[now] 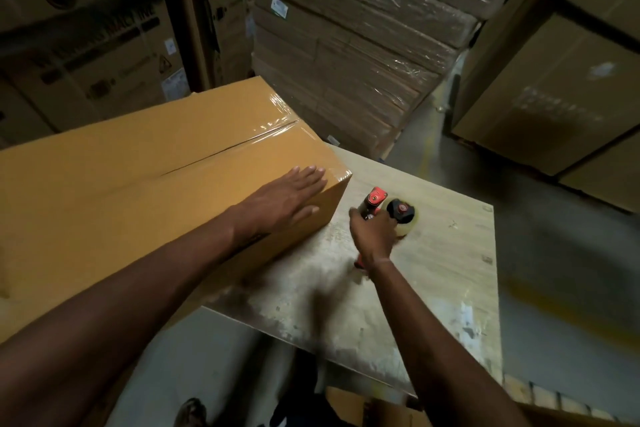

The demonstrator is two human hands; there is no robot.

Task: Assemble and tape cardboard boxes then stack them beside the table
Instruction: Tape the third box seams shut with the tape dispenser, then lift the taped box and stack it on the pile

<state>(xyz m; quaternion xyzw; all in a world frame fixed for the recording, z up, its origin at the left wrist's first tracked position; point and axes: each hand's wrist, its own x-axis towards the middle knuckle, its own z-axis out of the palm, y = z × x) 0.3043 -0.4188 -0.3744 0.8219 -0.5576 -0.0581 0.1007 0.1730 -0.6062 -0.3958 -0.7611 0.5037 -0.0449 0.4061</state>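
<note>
A large closed cardboard box [145,163] lies on the table [440,253], its top seam covered with clear tape that shines at the far end. My left hand [287,198] rests flat on the box's near right corner, fingers straight. To the right of the box, my right hand [372,236] grips the handle of a red and black tape dispenser [391,210], which sits low over the table top with its clear tape roll at the right.
Shrink-wrapped stacks of flat cartons [363,39] stand behind the table. Big appliance boxes [79,28] fill the left, more large cartons [561,80] the right. Grey floor [561,274] runs to the right of the table. Another cardboard piece [381,409] lies below the near edge.
</note>
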